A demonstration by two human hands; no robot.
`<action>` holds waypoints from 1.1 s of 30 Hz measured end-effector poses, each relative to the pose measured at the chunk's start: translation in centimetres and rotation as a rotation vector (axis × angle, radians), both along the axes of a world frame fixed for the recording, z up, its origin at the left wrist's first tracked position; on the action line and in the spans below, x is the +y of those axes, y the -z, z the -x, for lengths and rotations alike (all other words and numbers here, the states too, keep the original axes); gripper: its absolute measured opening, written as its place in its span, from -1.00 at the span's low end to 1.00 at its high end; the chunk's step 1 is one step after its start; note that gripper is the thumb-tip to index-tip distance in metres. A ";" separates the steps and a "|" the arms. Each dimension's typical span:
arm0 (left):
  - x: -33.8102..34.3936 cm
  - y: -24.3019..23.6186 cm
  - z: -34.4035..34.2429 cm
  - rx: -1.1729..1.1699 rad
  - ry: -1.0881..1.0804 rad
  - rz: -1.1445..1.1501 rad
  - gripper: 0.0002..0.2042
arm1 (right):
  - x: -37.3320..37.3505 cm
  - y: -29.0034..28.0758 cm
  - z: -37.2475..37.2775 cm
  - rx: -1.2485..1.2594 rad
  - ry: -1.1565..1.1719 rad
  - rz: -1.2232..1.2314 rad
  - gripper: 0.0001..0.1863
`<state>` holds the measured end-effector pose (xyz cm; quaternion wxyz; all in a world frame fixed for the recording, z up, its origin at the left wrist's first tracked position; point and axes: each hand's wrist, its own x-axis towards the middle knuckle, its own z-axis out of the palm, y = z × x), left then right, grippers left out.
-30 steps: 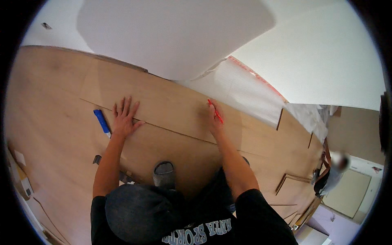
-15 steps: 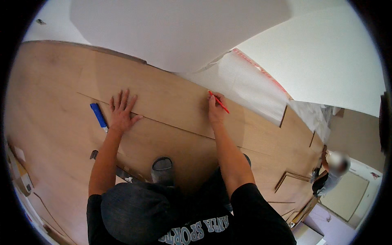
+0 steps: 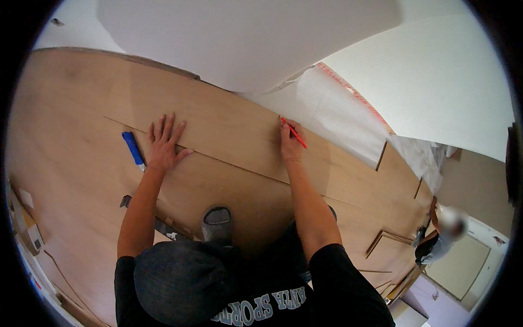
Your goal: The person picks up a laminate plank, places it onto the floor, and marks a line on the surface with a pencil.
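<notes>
My left hand [image 3: 164,148] lies flat with its fingers spread, resting across the seam of a light wood floorboard [image 3: 229,133]. In my right hand [image 3: 291,143] is a red pencil [image 3: 297,137], its tip at the board's far edge, close to the white underlay sheet [image 3: 329,111]. A utility knife with a blue handle [image 3: 131,147] lies on the boards just left of my left hand. Between my forearms, nearer to me, a dark tool with a long flat body [image 3: 169,229] lies on the floor, partly hidden by my left arm.
A white wall [image 3: 245,43] rises beyond the far edge of the boards. My slippered foot [image 3: 217,220] stands between my arms. Several cut board pieces [image 3: 389,240] lie at right, where another person [image 3: 438,237] crouches. Boxes [image 3: 31,229] and strips line the left side.
The view has shifted slightly. My left hand stays flat on the board, and my right hand still holds the pencil at the board's edge, with hardly any movement.
</notes>
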<state>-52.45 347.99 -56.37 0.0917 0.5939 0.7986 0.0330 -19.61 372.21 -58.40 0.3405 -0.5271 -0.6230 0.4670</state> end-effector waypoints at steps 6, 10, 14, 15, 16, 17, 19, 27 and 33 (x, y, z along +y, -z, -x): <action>-0.2 0.3 0.1 0.006 -0.003 -0.014 -0.12 | -0.4 -1.4 0.8 -0.046 0.010 -0.013 -0.84; 0.0 0.0 0.0 0.002 -0.002 0.015 -0.12 | 0.0 -1.0 0.5 -0.080 0.015 -0.058 -0.82; -0.1 0.0 0.0 0.008 0.000 0.019 -0.11 | -0.3 -1.1 0.6 -0.038 0.006 -0.043 -0.85; -0.2 0.0 0.1 0.009 -0.006 0.031 -0.12 | -0.3 -0.9 0.6 -0.024 0.001 -0.042 -0.85; -0.1 -0.2 0.0 0.008 -0.009 0.042 -0.12 | -0.2 -0.6 0.5 -0.011 -0.001 -0.042 -0.85; 0.0 -0.3 -0.1 0.008 -0.013 0.053 -0.12 | -0.1 -0.4 0.2 0.002 -0.004 -0.042 -0.85; 0.0 -0.4 -0.1 0.008 -0.003 0.043 -0.13 | 0.0 -0.6 -0.2 -0.108 -0.017 -0.042 -0.84; -0.1 -0.3 -0.1 0.003 -0.015 0.052 -0.14 | -0.4 -1.0 0.2 -0.142 -0.026 -0.097 -0.84; -0.2 0.0 0.0 0.012 -0.012 0.029 -0.13 | -0.5 -0.7 -0.1 -0.173 -0.039 -0.129 -0.86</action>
